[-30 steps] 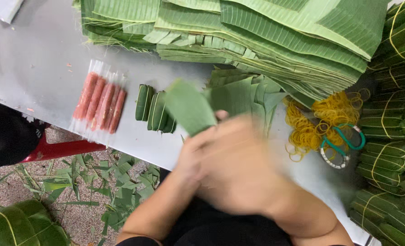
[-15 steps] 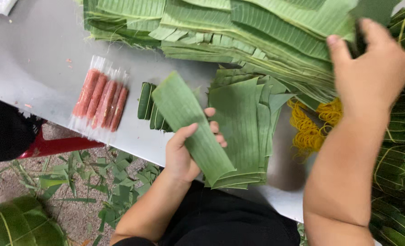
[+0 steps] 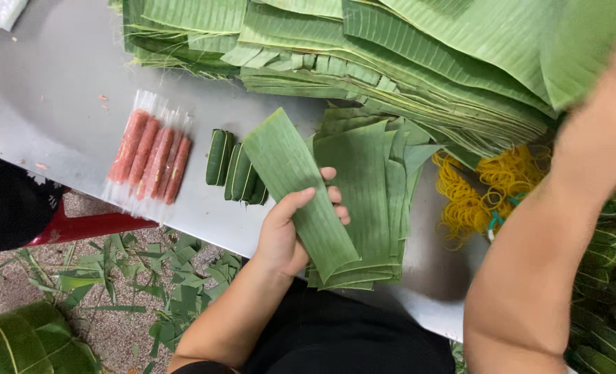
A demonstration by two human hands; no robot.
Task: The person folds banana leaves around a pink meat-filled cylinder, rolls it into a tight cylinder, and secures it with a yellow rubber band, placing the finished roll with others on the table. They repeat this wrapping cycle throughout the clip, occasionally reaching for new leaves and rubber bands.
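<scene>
Left hand (image 3: pixel 297 228) clasping cut banana-leaf strip (image 3: pixel 297 187) above stack of cut leaves (image 3: pixel 370 201), right hand (image 3: pixel 602 131) blurred at large leaf pile (image 3: pixel 405 62), grip indiscernible.

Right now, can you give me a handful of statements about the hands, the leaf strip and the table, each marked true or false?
1. The left hand holds a cut leaf strip. True.
2. The right hand rests on the wrapped sausages. False: it reaches to the big leaf stack, far from them.
3. Yellow rubber bands lie right of the pile of cut leaves. True.
4. The small green rolls sit on top of the sausages. False: they lie beside them on the table.
</scene>
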